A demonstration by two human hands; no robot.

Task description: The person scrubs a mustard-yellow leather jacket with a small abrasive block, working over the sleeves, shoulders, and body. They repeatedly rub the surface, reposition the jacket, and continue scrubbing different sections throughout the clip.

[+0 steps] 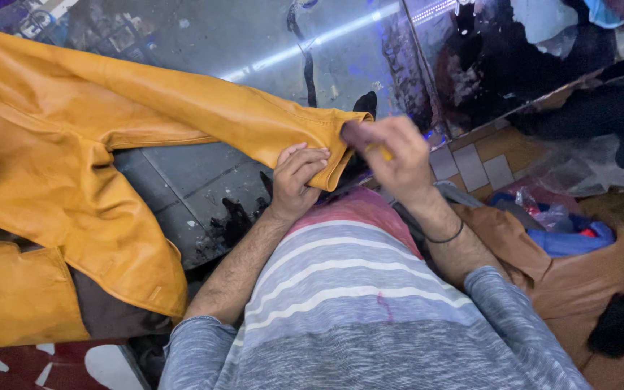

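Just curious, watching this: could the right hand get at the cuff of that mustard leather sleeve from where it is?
Probably yes. The right hand hovers right at the cuff, with nothing between them. The left hand already pinches the cuff's lower edge, leaving the upper end free.

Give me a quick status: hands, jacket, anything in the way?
Left hand gripping sleeve cuff. Right hand at cuff end, pinching something small, yellow. Tan jacket spread flat. Nothing in the way.

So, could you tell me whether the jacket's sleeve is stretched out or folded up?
Stretched out: the sleeve runs straight across the table, its cuff gripped by the left hand.
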